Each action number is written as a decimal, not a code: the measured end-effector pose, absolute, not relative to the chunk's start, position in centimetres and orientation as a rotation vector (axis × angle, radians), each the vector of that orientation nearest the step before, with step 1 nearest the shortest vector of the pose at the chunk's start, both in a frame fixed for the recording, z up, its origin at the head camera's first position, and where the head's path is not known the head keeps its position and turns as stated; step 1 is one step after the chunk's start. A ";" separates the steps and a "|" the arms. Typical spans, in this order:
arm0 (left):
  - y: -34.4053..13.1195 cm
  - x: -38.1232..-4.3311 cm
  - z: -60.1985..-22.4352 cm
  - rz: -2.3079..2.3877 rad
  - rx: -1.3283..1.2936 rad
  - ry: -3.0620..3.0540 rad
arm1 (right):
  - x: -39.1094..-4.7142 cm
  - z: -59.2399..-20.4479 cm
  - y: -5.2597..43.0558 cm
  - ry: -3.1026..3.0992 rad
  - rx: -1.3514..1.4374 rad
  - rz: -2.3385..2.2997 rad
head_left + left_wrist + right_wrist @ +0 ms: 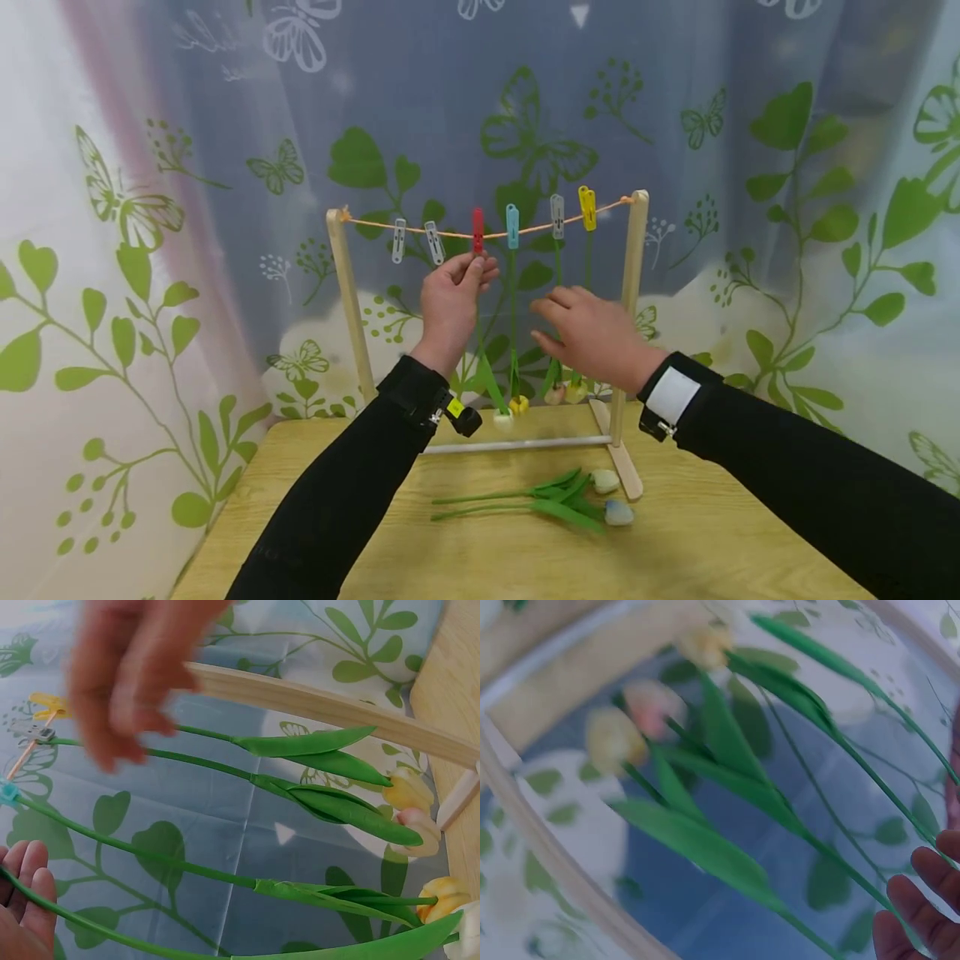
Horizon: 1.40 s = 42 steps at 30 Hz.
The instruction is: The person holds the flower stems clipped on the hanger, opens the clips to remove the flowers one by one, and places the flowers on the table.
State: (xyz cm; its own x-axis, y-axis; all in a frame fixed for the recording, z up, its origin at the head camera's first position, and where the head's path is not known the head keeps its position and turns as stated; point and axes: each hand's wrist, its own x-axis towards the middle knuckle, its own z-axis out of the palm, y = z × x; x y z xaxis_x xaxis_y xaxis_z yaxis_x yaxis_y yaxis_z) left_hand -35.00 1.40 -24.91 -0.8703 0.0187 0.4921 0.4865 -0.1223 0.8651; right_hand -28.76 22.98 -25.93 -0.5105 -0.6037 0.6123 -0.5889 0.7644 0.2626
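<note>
My left hand point(450, 304) pinches the upper stem of a white artificial tulip point(503, 418) just under a red clothespin point(477, 229) on an orange cord. The tulip hangs head down; its green stem point(112, 935) runs past my left fingers in the left wrist view. My right hand point(592, 333) is in the air, fingers loosely bent around nothing, in front of the hanging stems at right. Beside the white tulip hang a yellow tulip from a blue clothespin point(512, 227), a pink one from a grey clothespin point(557, 217), and another yellow one from a yellow clothespin point(587, 208).
The cord point(534, 229) stretches between two wooden posts point(636, 242). Two grey clothespins point(399, 241) without flowers hang at its left end. A white tulip point(605, 481) and a bluish tulip point(618, 512) lie on the wooden table point(712, 533). A leaf-patterned curtain point(420, 100) hangs behind.
</note>
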 end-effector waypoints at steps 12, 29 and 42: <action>1.2 -34.9 -25.9 -2.092 -0.550 -1.817 | -30.7 -16.7 19.3 -2.089 0.885 -0.032; 1.6 -34.9 -27.3 -2.054 -0.574 -1.826 | -33.7 -13.7 14.8 -2.456 0.730 -0.185; 1.6 -34.8 -26.7 -2.032 -0.569 -1.829 | -34.5 -14.0 14.8 -2.484 0.750 -0.148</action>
State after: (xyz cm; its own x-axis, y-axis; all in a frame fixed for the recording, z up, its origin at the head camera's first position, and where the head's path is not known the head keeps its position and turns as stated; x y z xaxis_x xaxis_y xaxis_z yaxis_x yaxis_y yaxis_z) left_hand -34.84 1.65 -26.67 -0.8590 0.0101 0.5118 0.5079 -0.1078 0.8546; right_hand -34.51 14.85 -14.00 -0.7017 -0.5412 0.4634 -0.4825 0.8395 0.2498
